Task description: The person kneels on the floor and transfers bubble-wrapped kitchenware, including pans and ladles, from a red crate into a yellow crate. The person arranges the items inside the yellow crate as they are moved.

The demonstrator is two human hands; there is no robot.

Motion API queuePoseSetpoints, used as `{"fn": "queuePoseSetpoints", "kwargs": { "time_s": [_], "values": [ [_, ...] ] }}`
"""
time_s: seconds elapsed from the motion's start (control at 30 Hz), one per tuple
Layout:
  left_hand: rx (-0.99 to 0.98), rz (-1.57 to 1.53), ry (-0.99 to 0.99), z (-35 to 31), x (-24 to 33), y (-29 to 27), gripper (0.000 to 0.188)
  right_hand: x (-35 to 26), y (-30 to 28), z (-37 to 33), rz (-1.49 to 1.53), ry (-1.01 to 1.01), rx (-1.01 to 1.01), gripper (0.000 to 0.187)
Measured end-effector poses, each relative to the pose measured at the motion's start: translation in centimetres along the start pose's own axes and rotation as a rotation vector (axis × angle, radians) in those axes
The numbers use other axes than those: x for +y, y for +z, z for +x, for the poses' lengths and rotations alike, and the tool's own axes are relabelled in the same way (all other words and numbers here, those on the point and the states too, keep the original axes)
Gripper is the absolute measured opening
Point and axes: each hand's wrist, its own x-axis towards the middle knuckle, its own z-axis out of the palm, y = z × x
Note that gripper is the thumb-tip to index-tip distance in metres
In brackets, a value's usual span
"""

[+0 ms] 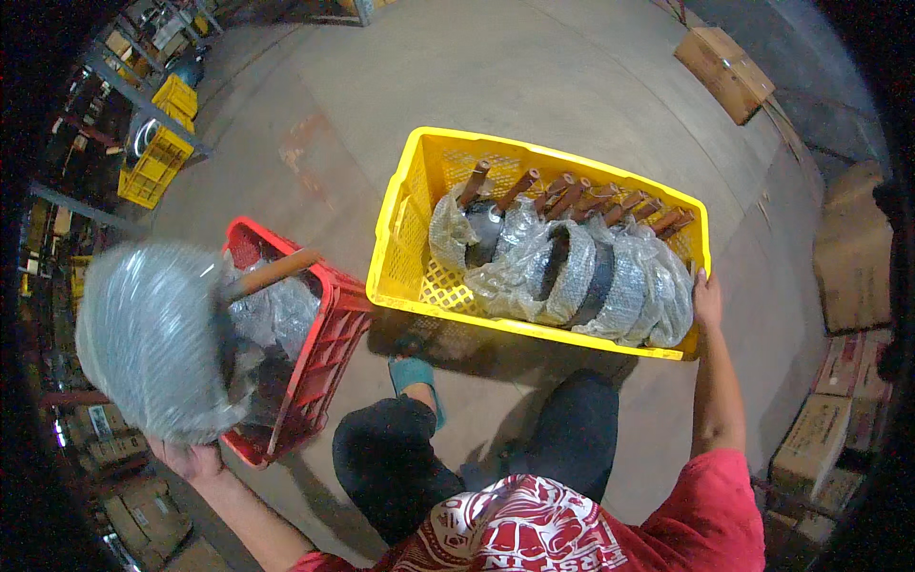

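Note:
My left hand grips the lower rim of a wok wrapped in clear bubble wrap, blurred by motion. Its wooden handle points right, over a red plastic crate that holds more wrapped pieces. On the right, my right hand is closed on the right end of a yellow plastic crate. A row of bubble-wrapped woks stands on edge inside it, brown wooden handles up along the far side. Some dark metal shows between the wraps. The yellow crate's left end has bare lattice floor.
Shelving with yellow crates runs along the left. Cardboard boxes lie at the far right, and more cartons are stacked at the near right. Between the crates and my legs is concrete floor, with my sandalled foot close to the red crate.

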Motion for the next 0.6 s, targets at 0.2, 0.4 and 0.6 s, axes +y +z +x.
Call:
{"fn": "queuePoseSetpoints", "kwargs": {
  "time_s": [0.2, 0.4, 0.6],
  "values": [
    [-0.699, -0.245, -0.624, -5.3, -3.1, 22.2, 0.063, -0.1, 0.1, 0.0, -0.006, 0.047, 0.014, 0.056],
    [-1.230, 0.143, -0.838, -13.4, -11.1, 33.9, 0.041, -0.7, -0.5, -0.1, -0.021, 0.152, -0.060, 0.060],
    [-1.376, 0.192, -1.011, -17.4, -19.8, 36.7, 0.030, -0.6, -0.3, 0.0, -0.013, 0.095, -0.035, 0.058]
  ]
}}
